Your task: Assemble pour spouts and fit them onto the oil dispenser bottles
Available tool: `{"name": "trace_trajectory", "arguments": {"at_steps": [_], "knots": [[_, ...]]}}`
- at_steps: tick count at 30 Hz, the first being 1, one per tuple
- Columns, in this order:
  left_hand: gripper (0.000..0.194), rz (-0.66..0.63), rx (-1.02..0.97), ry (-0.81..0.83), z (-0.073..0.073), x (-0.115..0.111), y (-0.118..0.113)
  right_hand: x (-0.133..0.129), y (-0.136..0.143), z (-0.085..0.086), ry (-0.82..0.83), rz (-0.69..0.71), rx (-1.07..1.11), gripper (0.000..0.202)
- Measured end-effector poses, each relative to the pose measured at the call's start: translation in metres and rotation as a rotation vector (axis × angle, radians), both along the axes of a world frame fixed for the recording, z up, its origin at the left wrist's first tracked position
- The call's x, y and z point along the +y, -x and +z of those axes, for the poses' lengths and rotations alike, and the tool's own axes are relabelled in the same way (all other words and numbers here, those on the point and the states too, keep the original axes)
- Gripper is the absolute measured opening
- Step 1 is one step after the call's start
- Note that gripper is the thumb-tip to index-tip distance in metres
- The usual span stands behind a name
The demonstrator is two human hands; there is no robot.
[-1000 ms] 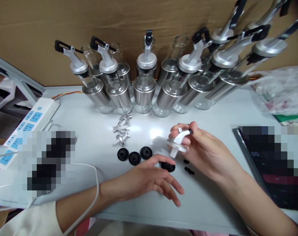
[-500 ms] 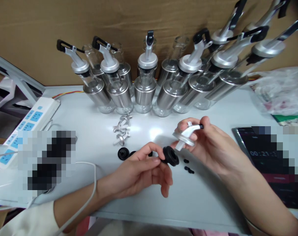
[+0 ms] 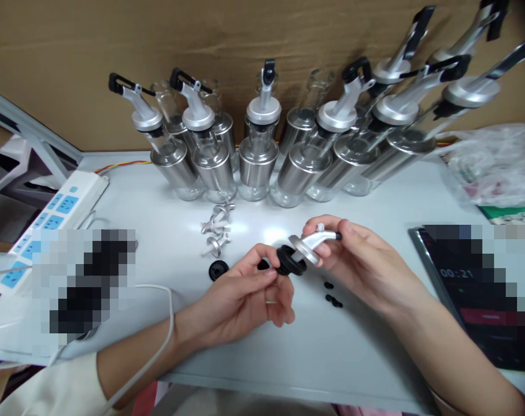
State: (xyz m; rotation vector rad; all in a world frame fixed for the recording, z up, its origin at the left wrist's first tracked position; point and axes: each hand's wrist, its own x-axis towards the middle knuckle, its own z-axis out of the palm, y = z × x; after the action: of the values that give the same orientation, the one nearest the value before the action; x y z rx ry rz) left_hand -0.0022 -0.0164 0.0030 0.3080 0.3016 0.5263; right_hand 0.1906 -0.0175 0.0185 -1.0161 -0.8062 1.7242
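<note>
Between thumb and fingers, my left hand (image 3: 249,289) pinches a black ribbed rubber stopper (image 3: 291,261). My right hand (image 3: 366,260) grips a silver pour spout (image 3: 308,245) with a black tip, tilted so its stem points left into the stopper's opening. The spout's round flange sits just off the stopper's face; how deep the stem reaches is hidden. Several loose silver spouts (image 3: 214,228) lie beyond my left hand. Another black stopper (image 3: 218,270) lies beside that hand, and a further black piece (image 3: 263,264) is partly covered by it. Small black tips (image 3: 333,300) lie below my right hand.
Several glass and steel bottles (image 3: 258,162) stand along the back, many topped with spouts. At left are a white power strip (image 3: 78,185) and a white cable (image 3: 171,306) crossing my left forearm. A phone (image 3: 453,289) showing a timer and plastic bags (image 3: 496,164) are at right.
My hands have come together. The spout has moved left and down, and its stem, previously apart from the stopper, now meets the stopper's opening. The stopper has shifted slightly left and up.
</note>
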Motion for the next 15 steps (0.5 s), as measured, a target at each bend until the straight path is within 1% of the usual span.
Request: {"name": "trace_trajectory", "arguments": {"at_steps": [6,12,15], "knots": [[0.007,0.008,0.042,-0.011,0.0027,0.0024,-0.0004,0.0004,0.0028,-0.0010,-0.009,0.003,0.012,0.027],[0.016,0.060,0.165,-0.094,0.0077,0.0014,-0.0017,0.0021,0.0047,-0.0042,0.006,-0.009,0.058,0.025],[0.019,0.058,0.236,-0.072,0.0099,0.0014,-0.0011,0.0008,0.0040,-0.0054,0.007,0.008,0.076,0.025]]}}
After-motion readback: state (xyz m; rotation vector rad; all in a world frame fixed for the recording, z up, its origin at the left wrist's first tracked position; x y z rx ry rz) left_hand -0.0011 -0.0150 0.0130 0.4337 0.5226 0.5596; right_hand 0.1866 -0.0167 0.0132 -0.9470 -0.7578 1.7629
